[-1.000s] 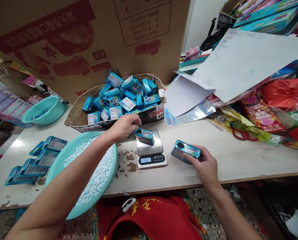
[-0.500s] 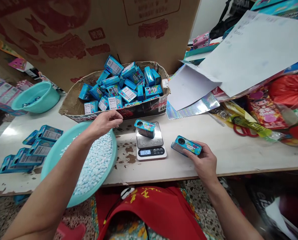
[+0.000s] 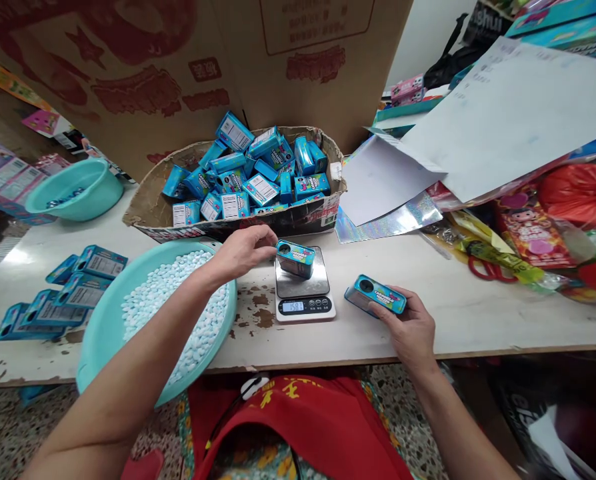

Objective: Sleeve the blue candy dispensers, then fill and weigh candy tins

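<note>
My left hand is closed in a pinch at the left end of a blue candy box. Its fingertips are right by the round dark opening in the box top; whatever is between them is hidden. This box stands on a small digital scale with a lit display. My right hand grips another blue candy box just right of the scale, thumb on the near side. Under my left forearm, a turquoise basin holds many small pale-blue candies.
A cut-down carton piled with blue boxes stands behind the scale. Several blue boxes lie at left, near a smaller turquoise bowl. Paper sheets, red-handled scissors and packets lie at right. The table's front edge is close.
My left hand has moved right, from above the basin's rim to the box on the scale. The scale's reading has risen slightly. My right hand keeps its box in about the same place.
</note>
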Demonstrator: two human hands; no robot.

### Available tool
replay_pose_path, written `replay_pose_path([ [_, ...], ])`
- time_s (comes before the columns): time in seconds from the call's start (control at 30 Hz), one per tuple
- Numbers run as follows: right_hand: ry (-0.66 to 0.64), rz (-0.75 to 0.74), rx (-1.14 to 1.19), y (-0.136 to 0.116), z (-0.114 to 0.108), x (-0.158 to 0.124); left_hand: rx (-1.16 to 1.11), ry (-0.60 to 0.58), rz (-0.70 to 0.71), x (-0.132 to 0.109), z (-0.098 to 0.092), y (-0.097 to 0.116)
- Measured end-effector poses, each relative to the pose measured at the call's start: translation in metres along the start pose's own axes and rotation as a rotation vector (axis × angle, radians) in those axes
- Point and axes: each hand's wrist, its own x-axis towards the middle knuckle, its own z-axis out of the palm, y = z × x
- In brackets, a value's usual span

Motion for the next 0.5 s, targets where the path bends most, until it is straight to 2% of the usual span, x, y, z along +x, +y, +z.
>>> replay_pose_path([
  [0.07, -0.026, -0.020, -0.043, 0.000, -0.001, 0.000, 0.107, 0.008, 0.058, 0.003, 0.011, 0.001],
  [0.13, 0.014, -0.122, -0.130, -0.006, -0.003, -0.003, 0.238, 0.020, 0.084, 0.005, 0.022, 0.001],
  [0.23, 0.213, -0.521, -0.254, -0.028, 0.000, -0.017, 0.317, 0.050, 0.068, -0.002, 0.030, 0.003],
  [0.27, 0.241, -0.660, -0.259, -0.038, 0.004, -0.023, 0.299, 0.071, 0.064, -0.007, 0.029, 0.006],
  [0.33, 0.161, -0.796, -0.231, -0.059, 0.021, -0.036, 0.219, 0.131, 0.078, -0.025, 0.024, 0.013],
  [0.4, -0.033, -0.702, -0.205, -0.078, 0.046, -0.045, 0.091, 0.192, 0.103, -0.050, 0.019, 0.021],
  [0.5, -0.423, -0.371, -0.113, -0.097, 0.089, -0.047, -0.212, 0.284, 0.069, -0.088, 0.022, 0.026],
])
